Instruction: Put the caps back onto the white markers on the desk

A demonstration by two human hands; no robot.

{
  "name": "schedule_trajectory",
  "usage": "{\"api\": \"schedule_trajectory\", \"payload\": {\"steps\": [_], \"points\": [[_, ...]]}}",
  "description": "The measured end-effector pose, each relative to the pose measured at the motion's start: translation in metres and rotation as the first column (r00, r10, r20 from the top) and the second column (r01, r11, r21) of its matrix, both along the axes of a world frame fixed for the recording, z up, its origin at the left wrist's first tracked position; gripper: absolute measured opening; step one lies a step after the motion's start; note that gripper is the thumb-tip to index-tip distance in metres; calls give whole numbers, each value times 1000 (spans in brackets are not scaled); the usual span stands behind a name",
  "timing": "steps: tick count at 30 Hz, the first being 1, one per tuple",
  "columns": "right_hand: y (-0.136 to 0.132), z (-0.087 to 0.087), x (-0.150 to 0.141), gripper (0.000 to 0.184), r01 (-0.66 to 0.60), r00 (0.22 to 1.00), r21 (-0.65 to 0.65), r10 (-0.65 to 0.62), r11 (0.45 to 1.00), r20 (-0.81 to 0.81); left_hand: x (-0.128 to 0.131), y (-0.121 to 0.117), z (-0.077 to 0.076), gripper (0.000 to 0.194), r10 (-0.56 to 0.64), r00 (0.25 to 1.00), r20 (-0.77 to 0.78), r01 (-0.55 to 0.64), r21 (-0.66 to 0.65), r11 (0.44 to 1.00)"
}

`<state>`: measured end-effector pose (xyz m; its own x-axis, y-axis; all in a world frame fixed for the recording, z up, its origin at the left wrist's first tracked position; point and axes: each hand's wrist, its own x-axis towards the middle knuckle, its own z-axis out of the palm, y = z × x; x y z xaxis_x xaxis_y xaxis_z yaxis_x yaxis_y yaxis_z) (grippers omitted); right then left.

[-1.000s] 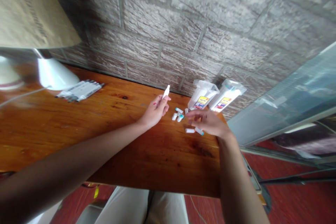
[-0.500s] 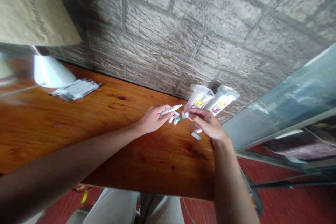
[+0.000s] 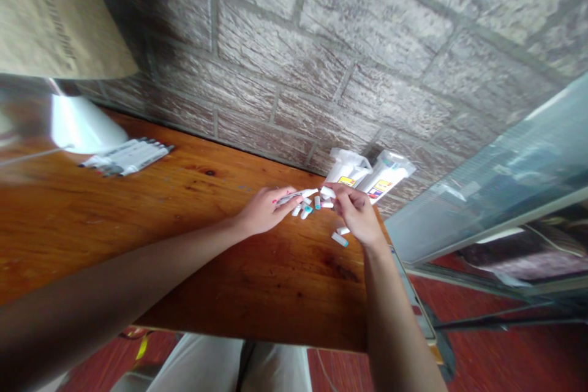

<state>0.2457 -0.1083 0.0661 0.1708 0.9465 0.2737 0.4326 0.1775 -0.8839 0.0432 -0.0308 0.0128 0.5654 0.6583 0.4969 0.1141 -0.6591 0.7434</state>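
Observation:
My left hand (image 3: 261,211) is closed around a white marker (image 3: 309,193), whose bare end points right. In my right hand (image 3: 359,215), thumb and fingers pinch a small white marker cap (image 3: 327,192) just off the marker's end; whether they touch I cannot tell. Several loose white caps with teal ends (image 3: 306,212) lie on the table below the marker. Nearer to me, beneath my right wrist, is another teal-ended cap (image 3: 340,239), with a white one partly hidden beside it.
Two clear plastic cases (image 3: 384,177) with yellow labels stand against the brick wall (image 3: 257,73). A row of markers (image 3: 133,156) lies at the left of the wooden table (image 3: 197,196), beside a white lamp base (image 3: 82,125). A glass panel (image 3: 482,177) borders the right side.
My right hand has lifted a cap from among the loose ones and brought it up to the marker's bare end. My left hand keeps holding the marker nearly still.

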Motion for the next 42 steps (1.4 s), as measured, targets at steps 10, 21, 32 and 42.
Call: {"api": "schedule_trajectory", "payload": {"steps": [10,21,32,42], "points": [[8,-10,-14,42,-22,998,3,22,1000,-60,0,4,-7,30,-40,997,-62,46,110,993],[13,-27,-31,30,-200,909,-37,171,979,-380,-1,1,-3,24,-14,1000,1,14,132,991],[15,-17,-47,34,-66,666,107,124,992,-736,0,-5,-4,40,-133,980,-148,154,138,978],[2,0,-51,61,-372,259,132,239,919,-936,-6,-5,1,50,-306,923,-233,335,97,937]]}}
